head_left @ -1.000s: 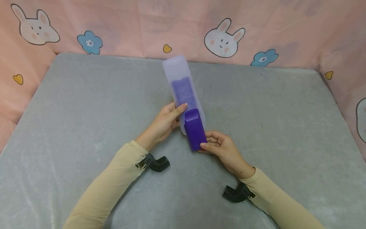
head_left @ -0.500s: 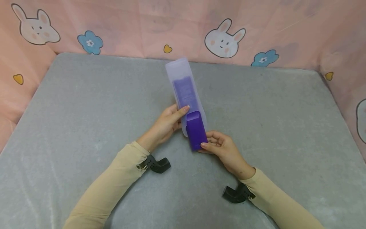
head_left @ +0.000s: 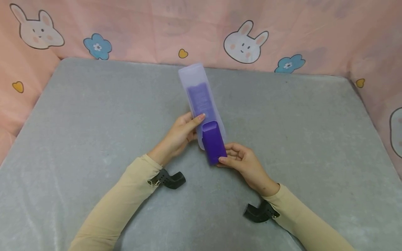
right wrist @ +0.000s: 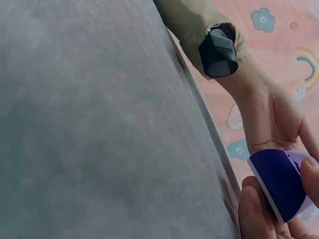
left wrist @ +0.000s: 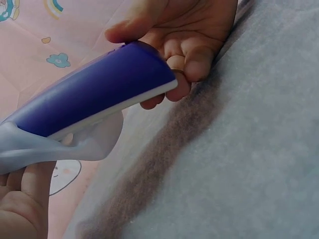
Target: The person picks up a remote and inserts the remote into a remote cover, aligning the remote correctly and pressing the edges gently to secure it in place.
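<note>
Your left hand [head_left: 180, 134] gripped the clear sleeve [head_left: 201, 94], your right hand [head_left: 242, 162] pinched the purple remote [head_left: 214, 146] above the grey worktop [head_left: 94, 122]; a pink curtain [head_left: 141, 28] stood behind.

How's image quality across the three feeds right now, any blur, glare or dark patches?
Head view: even, soft light, sharp, no glare; the purple remote and translucent sleeve read clearly. Left wrist view: the left hand is close and soft, and a dark shadow band crosses the grey mat under the remote. Right wrist view: dim, the mat blurred, the right hand cropped at the corner.
</note>
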Motion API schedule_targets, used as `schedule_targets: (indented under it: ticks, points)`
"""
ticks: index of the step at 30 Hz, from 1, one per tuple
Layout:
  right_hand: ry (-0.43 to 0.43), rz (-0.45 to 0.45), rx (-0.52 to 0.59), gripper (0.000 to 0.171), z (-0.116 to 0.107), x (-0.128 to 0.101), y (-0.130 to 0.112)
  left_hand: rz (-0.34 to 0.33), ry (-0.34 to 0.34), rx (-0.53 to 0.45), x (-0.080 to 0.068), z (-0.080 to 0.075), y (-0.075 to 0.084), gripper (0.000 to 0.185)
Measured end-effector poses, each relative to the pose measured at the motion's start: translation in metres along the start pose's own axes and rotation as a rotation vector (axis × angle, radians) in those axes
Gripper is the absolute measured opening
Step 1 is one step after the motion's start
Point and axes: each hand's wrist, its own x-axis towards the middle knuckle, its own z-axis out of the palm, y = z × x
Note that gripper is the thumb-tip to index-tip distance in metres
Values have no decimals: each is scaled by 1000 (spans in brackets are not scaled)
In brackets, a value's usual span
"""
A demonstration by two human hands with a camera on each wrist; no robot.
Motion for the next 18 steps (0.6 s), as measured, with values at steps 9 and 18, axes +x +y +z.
schedule_targets:
  ticks: [9,18]
  points:
    - [-16,-8,22,28,0,1,1,25,3,-17,-1,-1,5,38]
    - [-18,-22,32,26,-1,1,0,31,9,-25,0,-3,7,37]
